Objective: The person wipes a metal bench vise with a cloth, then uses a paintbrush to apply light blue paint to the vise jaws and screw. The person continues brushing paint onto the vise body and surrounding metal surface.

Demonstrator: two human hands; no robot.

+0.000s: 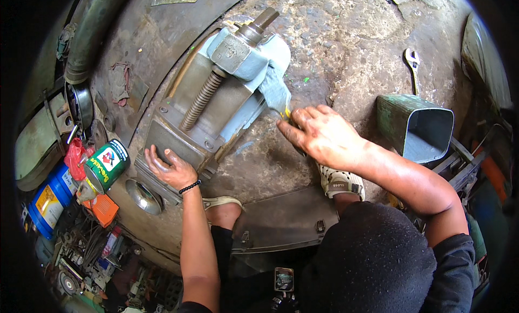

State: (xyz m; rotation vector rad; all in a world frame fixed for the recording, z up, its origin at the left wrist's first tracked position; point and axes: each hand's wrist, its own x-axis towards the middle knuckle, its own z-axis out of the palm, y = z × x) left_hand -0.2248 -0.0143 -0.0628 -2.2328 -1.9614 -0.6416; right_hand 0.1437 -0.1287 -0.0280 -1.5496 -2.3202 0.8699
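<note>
A heavy machine vise (197, 104) lies on the floor, its threaded screw (203, 100) running along the middle. Blue-grey filler or paint coats its far end and right side. My left hand (172, 169) rests on the near end block, fingers stretched out and holding nothing. To the right of the vise, my right hand (319, 132) is closed around the near end of a flat spreader (276, 90) smeared blue-grey. The spreader's blade reaches up against the vise's far right side. My fingers hide its grip.
An adjustable wrench (413, 69) and a square metal tube (392, 121) lie at right. Left are a green can (108, 164), a blue bucket (51, 196) and a shiny metal bowl (144, 196). Tools and parts crowd the lower left. My shoes (340, 184) flank a metal plate.
</note>
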